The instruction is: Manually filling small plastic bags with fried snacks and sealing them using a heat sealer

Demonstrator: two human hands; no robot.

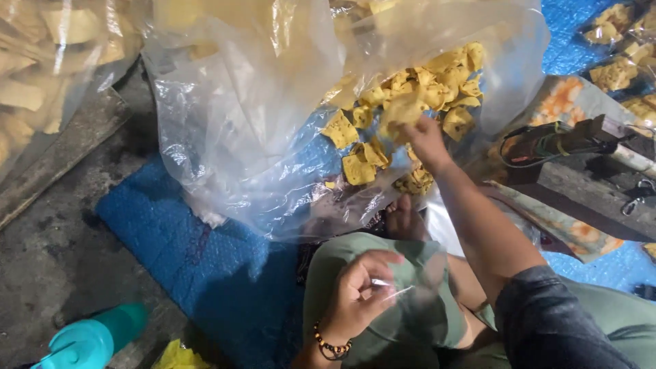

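A big clear plastic bag lies open on a blue mat, with several yellow square crackers heaped inside it. My right hand reaches into the bag's mouth and is closed on a few of these crackers. My left hand, with a bead bracelet on the wrist, pinches the rim of a small clear plastic bag over my lap. My foot shows just below the big bag.
A teal bottle lies at the bottom left on the dark floor. More bagged crackers sit at the top right and far left. A wooden block with a wired device stands to the right.
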